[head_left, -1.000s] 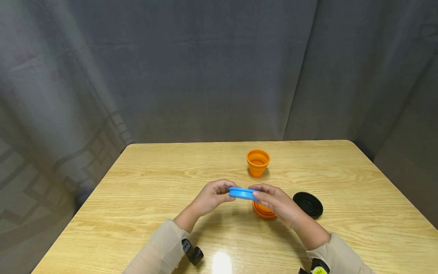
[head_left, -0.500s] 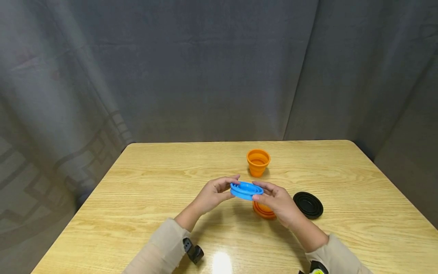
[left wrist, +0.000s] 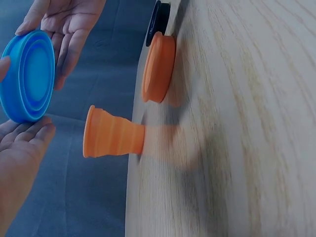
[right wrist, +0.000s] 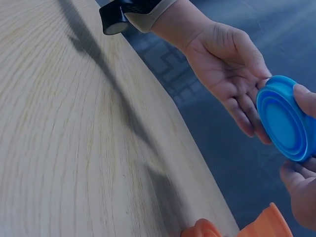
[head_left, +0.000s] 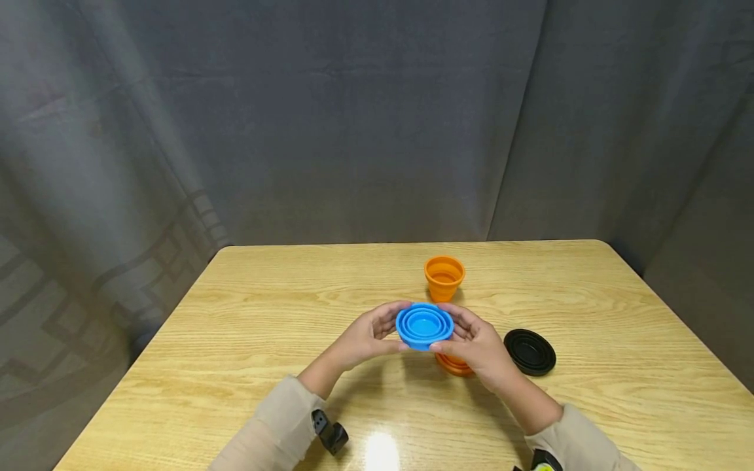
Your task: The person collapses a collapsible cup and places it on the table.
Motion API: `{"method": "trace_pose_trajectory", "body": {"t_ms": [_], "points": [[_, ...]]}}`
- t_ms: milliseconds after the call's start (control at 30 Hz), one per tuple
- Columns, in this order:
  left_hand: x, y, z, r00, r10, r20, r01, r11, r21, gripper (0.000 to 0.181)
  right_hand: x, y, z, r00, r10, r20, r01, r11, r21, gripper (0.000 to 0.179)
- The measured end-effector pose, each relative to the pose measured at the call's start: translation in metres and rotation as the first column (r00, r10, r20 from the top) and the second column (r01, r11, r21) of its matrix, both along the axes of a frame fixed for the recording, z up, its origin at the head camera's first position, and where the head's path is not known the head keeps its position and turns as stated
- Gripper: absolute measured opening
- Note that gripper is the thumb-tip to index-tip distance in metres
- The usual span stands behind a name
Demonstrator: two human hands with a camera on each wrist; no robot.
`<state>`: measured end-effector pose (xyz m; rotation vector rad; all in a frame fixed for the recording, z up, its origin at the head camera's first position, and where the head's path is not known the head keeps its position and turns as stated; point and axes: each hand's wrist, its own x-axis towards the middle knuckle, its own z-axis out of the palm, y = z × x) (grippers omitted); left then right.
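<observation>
A blue collapsible cup (head_left: 424, 327), pressed flat into rings, is held above the table between both hands. My left hand (head_left: 364, 337) pinches its left rim between thumb and fingers. On the opposite side my right hand (head_left: 482, 343) grips the rim, thumb in front and fingers behind. In the head view the ringed inside of the cup faces the camera. The left wrist view shows the blue cup (left wrist: 29, 76) from its underside. Partly hidden under the right hand, a flattened orange cup (head_left: 453, 366) lies on the table.
Farther back on the table (head_left: 294, 294) stands an expanded orange cup (head_left: 443, 278), mouth up. A flattened black cup (head_left: 530, 352) lies to the right of the right hand. Grey curtains (head_left: 365, 131) hang behind the table edge.
Between both hands the blue cup has tilted from edge-on to showing its ringed inside to the head camera. The fingers have shifted slightly along its rim. Cups on the table have stayed put.
</observation>
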<state>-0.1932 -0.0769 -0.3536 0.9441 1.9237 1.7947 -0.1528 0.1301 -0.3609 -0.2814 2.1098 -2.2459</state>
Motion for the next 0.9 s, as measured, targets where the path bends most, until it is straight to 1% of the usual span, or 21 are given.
{"method": "trace_pose_trajectory", "body": {"t_ms": [167, 233, 333, 433, 500, 667, 800, 833, 900], "points": [[0.001, 0.003, 0.0, 0.999, 0.044, -0.002, -0.044, 0.998, -0.033, 0.069, 0.0, -0.002, -0.002, 0.999, -0.017, -0.031, 0.017, 1.0, 0.008, 0.066], [0.001, 0.005, 0.0, 0.998, 0.062, -0.018, -0.063, 0.997, -0.048, 0.07, 0.0, -0.003, -0.003, 0.999, -0.017, -0.038, 0.018, 1.0, 0.003, 0.067], [0.0, 0.009, 0.0, 0.996, 0.07, -0.056, -0.073, 0.995, -0.061, 0.071, 0.001, -0.003, -0.002, 0.999, -0.012, -0.039, 0.012, 1.0, -0.009, 0.069], [-0.001, 0.011, -0.001, 0.992, 0.065, -0.105, -0.074, 0.994, -0.085, 0.073, 0.002, -0.003, -0.002, 0.999, -0.012, -0.034, 0.012, 1.0, 0.003, 0.071], [-0.001, 0.011, -0.001, 0.99, 0.063, -0.128, -0.078, 0.99, -0.119, 0.074, 0.003, -0.002, -0.002, 0.999, -0.014, -0.029, 0.015, 0.999, 0.029, 0.071], [0.001, 0.01, -0.002, 0.986, 0.057, -0.158, -0.093, 0.967, -0.237, 0.08, 0.004, -0.003, -0.005, 0.999, 0.013, -0.044, -0.009, 0.997, 0.082, 0.073], [0.001, 0.008, -0.002, 0.982, 0.047, -0.184, -0.099, 0.953, -0.287, 0.082, 0.003, -0.003, -0.008, 0.995, 0.057, -0.079, -0.049, 0.994, 0.101, 0.073], [0.001, 0.008, 0.0, 0.98, 0.046, -0.194, -0.103, 0.95, -0.296, 0.082, 0.002, -0.003, -0.009, 0.994, 0.066, -0.088, -0.057, 0.993, 0.108, 0.073], [0.004, 0.008, 0.006, 0.978, 0.044, -0.206, -0.105, 0.949, -0.298, 0.08, 0.002, -0.003, -0.01, 0.992, 0.081, -0.102, -0.068, 0.99, 0.12, 0.073]]}}
